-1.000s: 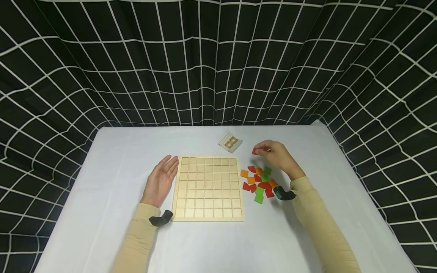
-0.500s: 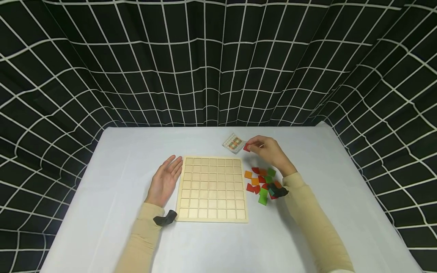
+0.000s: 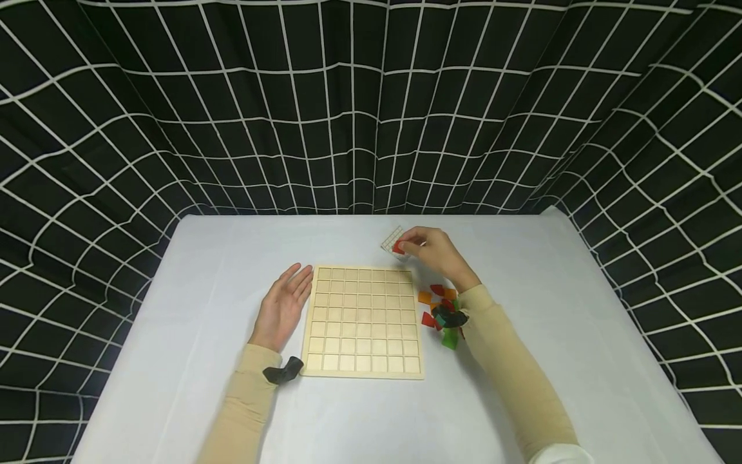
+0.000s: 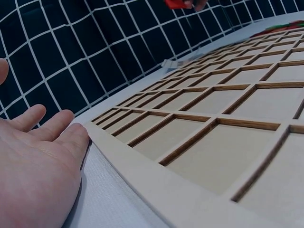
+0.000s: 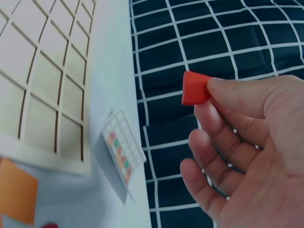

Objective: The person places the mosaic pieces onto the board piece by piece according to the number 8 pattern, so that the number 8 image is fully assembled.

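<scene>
As red piece [image 3: 398, 247] moves left, overlapping card [image 5: 124, 146]

In the head view, the right hand [image 3: 436, 251] and red piece [image 3: 398, 247] hide part of the printed card [image 3: 391, 238]; the black wrist mount [image 3: 453, 317] and sleeve [image 3: 510, 367] cover some loose pieces [image 3: 449, 338], so their number is unclear. The left wrist view crops the left hand [image 4: 38, 173] and board [image 4: 135, 175]. In the right wrist view, the left edge cuts the orange piece [image 5: 18, 192]; the card's pattern blurs.
</scene>
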A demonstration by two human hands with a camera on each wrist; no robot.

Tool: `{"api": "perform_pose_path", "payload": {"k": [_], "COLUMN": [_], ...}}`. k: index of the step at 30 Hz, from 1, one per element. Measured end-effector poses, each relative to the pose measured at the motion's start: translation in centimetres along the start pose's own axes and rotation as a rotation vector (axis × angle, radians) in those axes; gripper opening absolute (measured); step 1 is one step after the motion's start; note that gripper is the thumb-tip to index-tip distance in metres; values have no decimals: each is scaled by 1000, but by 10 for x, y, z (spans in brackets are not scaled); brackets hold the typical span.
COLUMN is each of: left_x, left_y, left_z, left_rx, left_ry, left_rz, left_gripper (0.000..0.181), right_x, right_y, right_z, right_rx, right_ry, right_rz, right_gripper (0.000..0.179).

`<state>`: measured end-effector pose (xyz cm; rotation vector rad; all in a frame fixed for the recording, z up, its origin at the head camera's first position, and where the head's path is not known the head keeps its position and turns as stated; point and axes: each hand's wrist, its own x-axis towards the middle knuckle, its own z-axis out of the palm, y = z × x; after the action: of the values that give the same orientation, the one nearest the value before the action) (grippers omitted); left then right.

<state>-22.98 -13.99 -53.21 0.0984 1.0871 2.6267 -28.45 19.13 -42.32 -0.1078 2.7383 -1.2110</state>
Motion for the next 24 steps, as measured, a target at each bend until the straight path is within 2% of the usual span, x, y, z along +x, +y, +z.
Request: {"api": "perform_pose_path", "payload": {"k": [7, 15, 24], "left_x": [1, 3, 3], "left_y": [0, 1, 0], "left_z": [2, 1, -3], "left_rx": [11, 28, 24], "left_ry": [-2, -9, -8], "left_rz": [8, 9, 5], "left_gripper": [61, 64, 66], "right_x": [8, 15, 19], "right_y": [-3, -4, 3], "right_z": [11, 22, 34], "right_rx": [19, -16, -38], "right_ry": [-34, -91, -119], "right_rz": [4, -7, -14], "right_gripper": [18, 20, 18]}}
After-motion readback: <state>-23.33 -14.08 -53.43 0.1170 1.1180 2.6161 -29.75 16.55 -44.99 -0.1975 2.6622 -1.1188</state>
